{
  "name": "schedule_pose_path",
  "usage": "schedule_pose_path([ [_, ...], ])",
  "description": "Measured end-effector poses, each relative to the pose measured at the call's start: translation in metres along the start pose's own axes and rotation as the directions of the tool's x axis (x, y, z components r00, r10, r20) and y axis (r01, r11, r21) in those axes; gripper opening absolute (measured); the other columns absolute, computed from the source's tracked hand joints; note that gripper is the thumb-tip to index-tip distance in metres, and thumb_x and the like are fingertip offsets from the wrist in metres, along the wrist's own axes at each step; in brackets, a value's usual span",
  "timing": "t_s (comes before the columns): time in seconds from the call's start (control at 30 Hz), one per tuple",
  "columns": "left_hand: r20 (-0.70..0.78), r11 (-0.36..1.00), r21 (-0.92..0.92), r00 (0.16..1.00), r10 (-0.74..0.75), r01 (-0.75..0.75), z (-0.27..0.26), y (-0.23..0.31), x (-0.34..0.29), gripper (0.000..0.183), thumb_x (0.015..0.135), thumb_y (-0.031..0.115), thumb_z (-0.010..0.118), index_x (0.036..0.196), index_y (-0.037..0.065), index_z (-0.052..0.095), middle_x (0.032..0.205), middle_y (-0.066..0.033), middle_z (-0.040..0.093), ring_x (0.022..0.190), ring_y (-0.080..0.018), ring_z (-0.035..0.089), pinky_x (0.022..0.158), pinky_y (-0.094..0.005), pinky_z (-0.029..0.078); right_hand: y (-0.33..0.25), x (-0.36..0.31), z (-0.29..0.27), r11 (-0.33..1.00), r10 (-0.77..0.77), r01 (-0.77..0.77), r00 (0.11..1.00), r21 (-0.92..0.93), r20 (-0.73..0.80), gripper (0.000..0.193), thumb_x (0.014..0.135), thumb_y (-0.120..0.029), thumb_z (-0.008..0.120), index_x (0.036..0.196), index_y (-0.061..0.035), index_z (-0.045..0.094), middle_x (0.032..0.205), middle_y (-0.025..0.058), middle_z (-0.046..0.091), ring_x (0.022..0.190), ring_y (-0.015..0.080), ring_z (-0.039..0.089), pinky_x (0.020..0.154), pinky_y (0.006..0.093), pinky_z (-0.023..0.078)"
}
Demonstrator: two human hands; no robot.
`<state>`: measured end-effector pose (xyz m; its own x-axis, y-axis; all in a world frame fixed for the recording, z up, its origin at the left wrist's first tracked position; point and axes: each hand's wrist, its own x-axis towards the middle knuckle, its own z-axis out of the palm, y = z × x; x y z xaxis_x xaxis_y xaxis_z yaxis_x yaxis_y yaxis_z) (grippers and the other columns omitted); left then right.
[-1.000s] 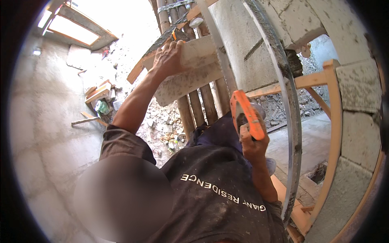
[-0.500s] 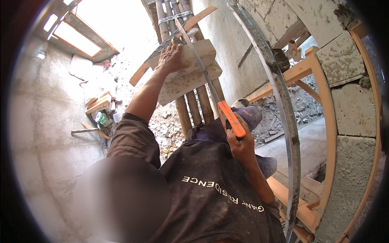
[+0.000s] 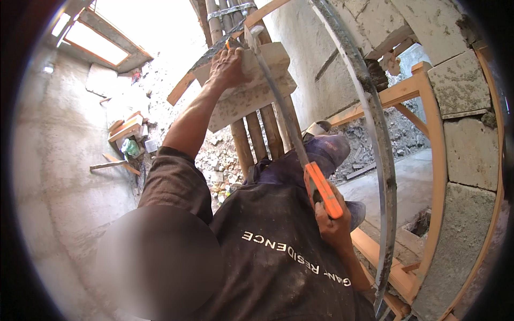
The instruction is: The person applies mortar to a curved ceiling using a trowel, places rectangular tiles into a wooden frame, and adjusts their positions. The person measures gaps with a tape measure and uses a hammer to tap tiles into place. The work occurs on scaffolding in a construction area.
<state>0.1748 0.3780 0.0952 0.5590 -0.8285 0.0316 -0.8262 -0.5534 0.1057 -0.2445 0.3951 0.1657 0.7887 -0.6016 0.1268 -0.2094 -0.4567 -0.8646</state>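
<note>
Lightweight concrete block (image 3: 251, 93) atop bamboo poles (image 3: 257, 136) | left hand (image 3: 227, 67) pressing block flat | right hand (image 3: 332, 224) closed on handsaw (image 3: 289, 128) below block | advise long, straight strokes, block steadied.

The left hand (image 3: 227, 67) rests on a block (image 3: 251, 91) lying on poles (image 3: 257, 134). The saw (image 3: 289, 128) crosses the block, its handle in the right hand (image 3: 332, 227) below. A curved metal strip (image 3: 375, 139) stands right of the saw, the block wall (image 3: 466, 139) beyond it
</note>
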Motion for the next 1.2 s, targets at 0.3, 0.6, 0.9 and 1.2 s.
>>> schedule_pose_path([
  [0.3,0.023,0.999,0.009,0.999,-0.047,0.046,0.005,-0.003,0.002,0.09,0.061,0.05,0.075,0.131,0.005,0.04,0.127,-0.0161,0.046,0.12,-0.0294,0.043,0.1,-0.0435,0.032,0.008,0.057,0.024,0.999,-0.038,0.038,0.999,0.006,0.012,0.042,0.084,-0.008,0.052,0.123,0.007,0.044,0.115,0.0226,0.056,0.105,0.0351,0.058,0.089,0.0355,0.045],
  [0.6,-0.012,1.0,0.017,1.0,0.007,-0.007,0.006,-0.001,0.008,0.087,0.061,0.047,0.076,0.129,0.005,0.042,0.128,-0.0162,0.046,0.12,-0.0282,0.044,0.101,-0.0439,0.034,0.009,0.13,0.048,0.985,0.104,-0.112,0.992,0.135,0.065,0.044,0.083,-0.007,0.05,0.126,0.0035,0.043,0.109,0.0264,0.057,0.097,0.0381,0.059,0.08,0.0376,0.046],
  [0.9,-0.022,0.999,0.023,0.999,0.035,-0.035,0.005,0.004,0.009,0.086,0.06,0.051,0.075,0.126,0.005,0.043,0.125,-0.0155,0.049,0.119,-0.0288,0.044,0.101,-0.0431,0.033,0.031,0.113,0.035,0.998,0.064,-0.062,0.992,-0.025,0.105,0.039,0.085,-0.013,0.051,0.121,0.0035,0.051,0.104,0.015,0.059,0.091,0.0187,0.058,0.079,0.0297,0.046],
  [1.2,-0.011,1.0,0.022,1.0,-0.012,0.012,0.004,-0.008,0.001,0.085,0.062,0.051,0.074,0.127,0.005,0.042,0.125,-0.0152,0.049,0.12,-0.0286,0.044,0.101,-0.0428,0.033,-0.006,0.028,0.008,0.997,0.043,-0.052,0.989,0.059,0.145,0.051,0.077,0.003,0.036,0.127,0.0079,0.045,0.133,0.0211,0.046,0.12,0.0294,0.049,0.101,0.0349,0.036],
])
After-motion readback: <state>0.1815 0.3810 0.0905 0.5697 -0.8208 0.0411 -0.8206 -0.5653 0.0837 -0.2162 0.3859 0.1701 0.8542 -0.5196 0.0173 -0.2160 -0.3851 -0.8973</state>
